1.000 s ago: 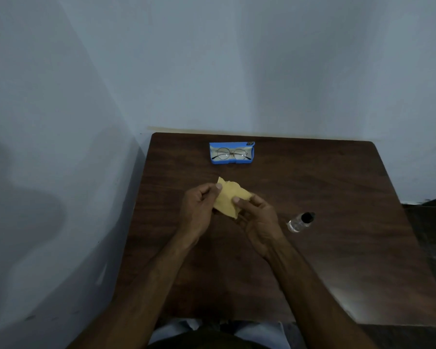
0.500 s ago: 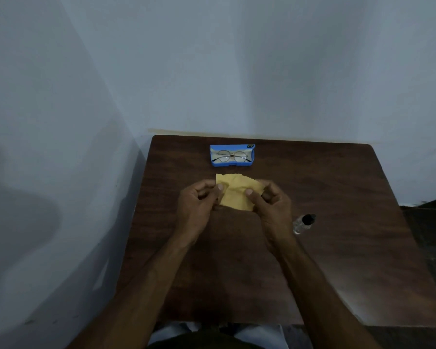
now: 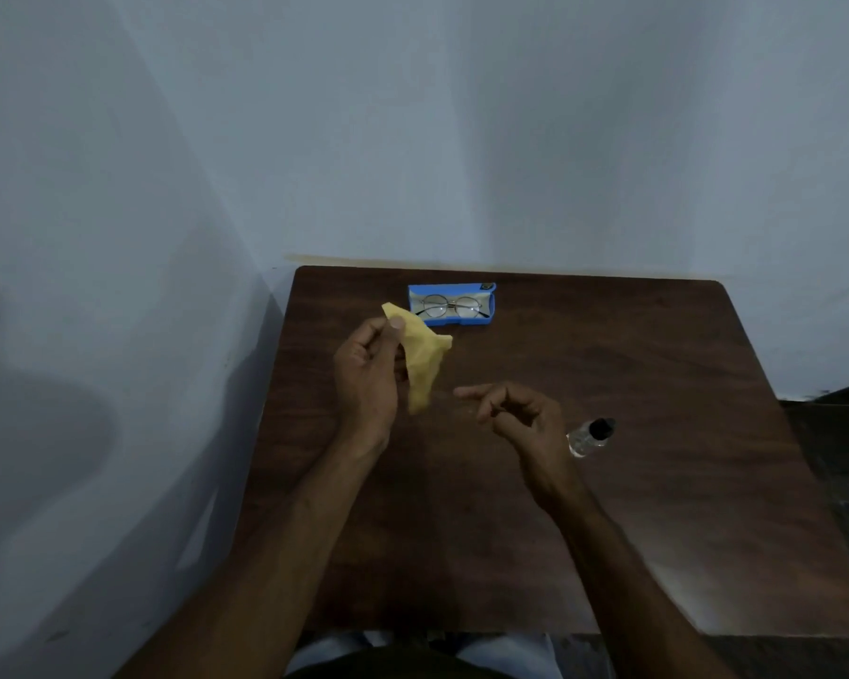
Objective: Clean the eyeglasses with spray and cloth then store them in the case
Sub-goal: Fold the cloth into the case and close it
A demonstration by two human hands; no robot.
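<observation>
Cloth (image 3: 420, 355): held between both hands one second ago and spread wider half a second ago; now gripped by one hand only, hanging crumpled below it.

Left hand (image 3: 368, 379): has lifted and shifted up and left, thumb and fingers pinching the cloth's upper part. The cloth's top corner now sits in front of the left end of the case (image 3: 488, 306) in this view.

Right hand (image 3: 520, 419): has let go and drawn away to the right, closer to the bottle (image 3: 590, 436), fingers loosely curled, holding nothing.
</observation>
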